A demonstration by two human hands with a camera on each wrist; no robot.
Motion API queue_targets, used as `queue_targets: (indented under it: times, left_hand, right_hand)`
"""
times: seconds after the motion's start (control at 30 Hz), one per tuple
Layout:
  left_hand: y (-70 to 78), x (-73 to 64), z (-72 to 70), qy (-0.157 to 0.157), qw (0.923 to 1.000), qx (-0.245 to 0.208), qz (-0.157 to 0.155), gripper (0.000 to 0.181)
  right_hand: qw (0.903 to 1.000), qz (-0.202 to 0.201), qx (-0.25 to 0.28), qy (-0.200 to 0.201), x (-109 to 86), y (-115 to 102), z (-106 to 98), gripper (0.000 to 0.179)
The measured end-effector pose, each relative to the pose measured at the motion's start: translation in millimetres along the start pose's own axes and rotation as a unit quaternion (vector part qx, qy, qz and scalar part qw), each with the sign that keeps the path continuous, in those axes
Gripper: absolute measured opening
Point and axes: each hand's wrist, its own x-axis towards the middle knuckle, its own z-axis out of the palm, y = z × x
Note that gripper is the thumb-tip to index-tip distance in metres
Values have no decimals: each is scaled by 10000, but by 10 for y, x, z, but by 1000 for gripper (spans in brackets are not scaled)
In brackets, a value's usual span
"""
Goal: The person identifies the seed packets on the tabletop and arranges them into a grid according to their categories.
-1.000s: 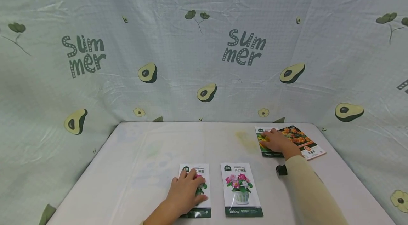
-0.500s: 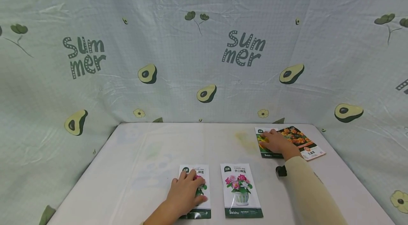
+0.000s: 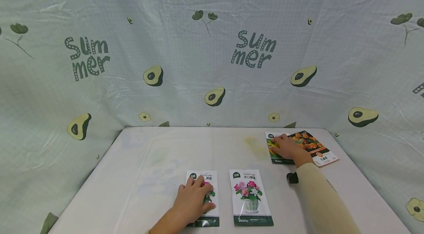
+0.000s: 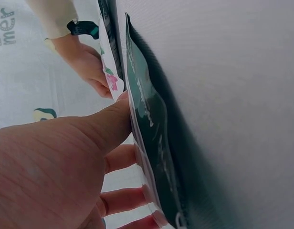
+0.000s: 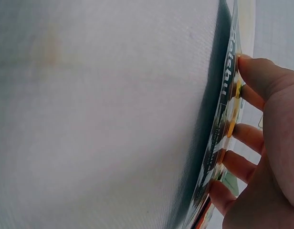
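Watching from afar, I see the left hand [image 3: 192,199] on a glossy white-and-green paper-thin packet with pink flowers [image 3: 214,197], at seven o'clock on the white rectangular table [image 3: 159,175]; its grip is released, fingertips touching the packet's face. A matching white-and-green packet with a potted bouquet [image 3: 250,204] lies just beside it, at five o'clock. Toward two o'clock, the right hand [image 3: 289,147] rests ungripped, fingertips on a glossy white-and-green packet with yellow flowers [image 3: 277,156]. At that packet's three o'clock lies a dark rectangular packet with orange flowers [image 3: 310,142].
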Motion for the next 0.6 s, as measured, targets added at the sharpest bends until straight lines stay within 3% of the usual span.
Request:
queue_targets:
  times: [0.6]
  left_hand:
    - [4, 0, 6, -11, 10000, 26, -2, 48]
  right_hand:
    - [9999, -76, -10, -123, 2, -54, -30, 60]
